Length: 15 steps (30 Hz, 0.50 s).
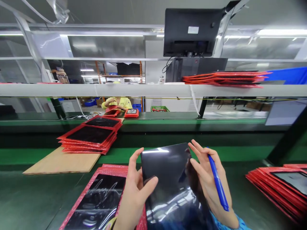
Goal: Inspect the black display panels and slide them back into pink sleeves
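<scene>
A glossy black screen panel (168,182) is held up in front of me, tilted, with light streaks reflected on it. My left hand (135,188) grips its left edge, thumb over the front face. Against the right edge rest the fingertips of my right hand (209,172), which also has a blue pen (217,183) tucked between its fingers. Below and to the left, a black panel (98,201) lies on red bubble-wrap sleeves (112,170) on the dark green bench. The panel's lower end runs out of the picture.
Red-sleeved panels (92,134) are stacked on a wooden board (64,161) at left. Another red stack (283,188) stands at right. Overhead, a shelf (144,90) carries more red sleeves (223,79) and a monitor (192,32). A co-worker in yellow (124,102) handles red sleeves beyond.
</scene>
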Each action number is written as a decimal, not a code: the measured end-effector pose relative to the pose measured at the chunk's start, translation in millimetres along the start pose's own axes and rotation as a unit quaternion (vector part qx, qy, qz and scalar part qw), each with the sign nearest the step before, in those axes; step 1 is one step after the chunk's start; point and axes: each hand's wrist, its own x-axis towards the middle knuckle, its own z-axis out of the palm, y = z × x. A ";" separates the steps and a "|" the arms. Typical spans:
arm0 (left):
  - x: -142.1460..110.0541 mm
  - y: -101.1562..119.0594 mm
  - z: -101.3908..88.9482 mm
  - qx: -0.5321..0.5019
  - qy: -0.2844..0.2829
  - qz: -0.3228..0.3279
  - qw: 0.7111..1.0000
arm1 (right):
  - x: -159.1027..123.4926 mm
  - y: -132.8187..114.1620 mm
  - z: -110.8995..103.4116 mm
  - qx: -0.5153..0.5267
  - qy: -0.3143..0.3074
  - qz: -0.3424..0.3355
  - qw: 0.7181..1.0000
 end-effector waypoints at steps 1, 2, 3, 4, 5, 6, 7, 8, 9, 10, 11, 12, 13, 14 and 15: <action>2.7 -2.3 -3.0 0.004 0.009 -0.012 1.000 | 2.3 4.3 -4.9 -0.020 0.005 -0.003 1.000; 6.4 -5.6 -7.1 0.011 0.020 -0.021 1.000 | 5.3 10.3 -12.6 -0.046 0.011 -0.004 0.999; 11.3 -10.1 -12.2 0.024 0.032 -0.028 0.999 | 8.4 17.8 -22.9 -0.073 0.015 -0.001 0.997; 17.3 -15.8 -18.0 0.043 0.048 -0.033 0.997 | 11.1 26.6 -35.5 -0.121 0.010 0.008 0.993; 23.9 -22.5 -24.3 0.065 0.055 -0.047 0.995 | 12.9 36.1 -49.6 -0.147 0.011 0.024 0.989; 30.9 -30.3 -30.5 0.093 0.058 -0.069 0.992 | 13.4 45.8 -64.3 -0.166 0.012 0.040 0.985; 37.7 -38.8 -36.4 0.112 0.061 -0.086 0.988 | 12.2 55.2 -78.7 -0.184 0.008 0.056 0.981; 44.0 -47.9 -41.6 0.126 0.063 -0.092 0.986 | 9.4 64.1 -91.6 -0.199 -0.003 0.076 0.977; 49.4 -57.3 -46.0 0.139 0.066 -0.093 0.984 | 5.3 72.0 -102.4 -0.211 -0.016 0.096 0.973; 53.7 -66.6 -49.4 0.149 0.069 -0.094 0.982 | 0.2 79.1 -110.6 -0.220 -0.033 0.115 0.968; 56.7 -75.6 -52.0 0.158 0.072 -0.096 0.980 | -5.3 85.3 -116.1 -0.226 -0.050 0.134 0.964; 58.7 -84.1 -54.0 0.166 0.075 -0.098 0.978 | -10.7 90.7 -119.1 -0.229 -0.067 0.150 0.960; 59.9 -91.7 -55.6 0.172 0.078 -0.101 0.977 | -15.5 95.3 -119.9 -0.228 -0.085 0.165 0.956; 60.5 -98.1 -57.0 0.178 0.081 -0.105 0.975 | -19.5 99.2 -119.1 -0.226 -0.104 0.177 0.952; 60.6 -103.3 -58.3 0.183 0.084 -0.110 0.973 | -22.5 102.3 -117.3 -0.222 -0.123 0.188 0.949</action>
